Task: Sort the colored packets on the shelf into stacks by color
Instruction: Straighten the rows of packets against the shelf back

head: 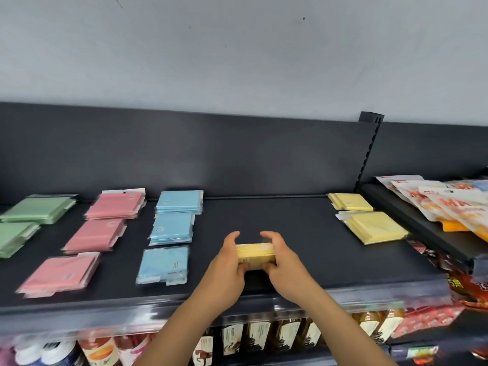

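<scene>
Both hands grip one stack of yellow packets (255,255) just above the middle of the dark shelf (290,233). My left hand (229,262) clasps its left side and my right hand (280,260) its right side. Two other yellow stacks lie at the right, one at the back (350,201) and one nearer (375,230). Three blue stacks (171,228) run front to back left of the hands. Three pink stacks (96,235) lie further left. Green stacks (34,210) sit at the far left, partly cut off by the frame.
Snack bags (443,204) are piled on the neighbouring shelf at the right, behind a slotted upright (369,151). Bottles (264,336) stand on the lower shelf under the front rail. The dark back panel (211,154) closes the shelf behind.
</scene>
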Action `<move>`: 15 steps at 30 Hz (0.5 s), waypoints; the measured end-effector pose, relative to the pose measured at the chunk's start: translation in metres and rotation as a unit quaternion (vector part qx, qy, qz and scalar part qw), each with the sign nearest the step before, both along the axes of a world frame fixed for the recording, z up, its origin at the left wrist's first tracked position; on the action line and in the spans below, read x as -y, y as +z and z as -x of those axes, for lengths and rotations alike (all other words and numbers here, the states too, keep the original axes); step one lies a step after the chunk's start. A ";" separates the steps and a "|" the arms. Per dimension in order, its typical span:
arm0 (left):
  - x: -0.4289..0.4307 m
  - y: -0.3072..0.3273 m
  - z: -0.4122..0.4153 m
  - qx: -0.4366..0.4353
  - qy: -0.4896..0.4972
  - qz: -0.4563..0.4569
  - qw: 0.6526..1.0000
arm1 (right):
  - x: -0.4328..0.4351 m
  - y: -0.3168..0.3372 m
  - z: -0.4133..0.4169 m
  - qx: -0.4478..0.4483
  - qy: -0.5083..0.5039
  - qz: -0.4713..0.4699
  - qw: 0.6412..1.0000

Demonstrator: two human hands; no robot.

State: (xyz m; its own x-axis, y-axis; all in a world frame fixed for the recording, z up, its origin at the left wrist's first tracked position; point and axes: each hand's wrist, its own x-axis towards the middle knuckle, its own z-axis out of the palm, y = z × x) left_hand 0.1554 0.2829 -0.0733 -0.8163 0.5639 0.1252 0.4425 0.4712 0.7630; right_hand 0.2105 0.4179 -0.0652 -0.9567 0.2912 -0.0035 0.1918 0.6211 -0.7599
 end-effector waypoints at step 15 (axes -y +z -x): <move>-0.006 -0.003 0.015 0.043 0.057 0.105 0.992 | -0.008 0.006 0.015 0.098 -0.067 0.079 0.990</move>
State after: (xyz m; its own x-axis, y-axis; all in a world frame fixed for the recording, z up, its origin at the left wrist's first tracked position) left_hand 0.1404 0.2893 -0.0759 -0.8787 0.4738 -0.0588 0.3143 0.6667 0.6758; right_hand 0.1951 0.4263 -0.0593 -0.8862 0.3965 -0.2398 0.4171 0.4570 -0.7856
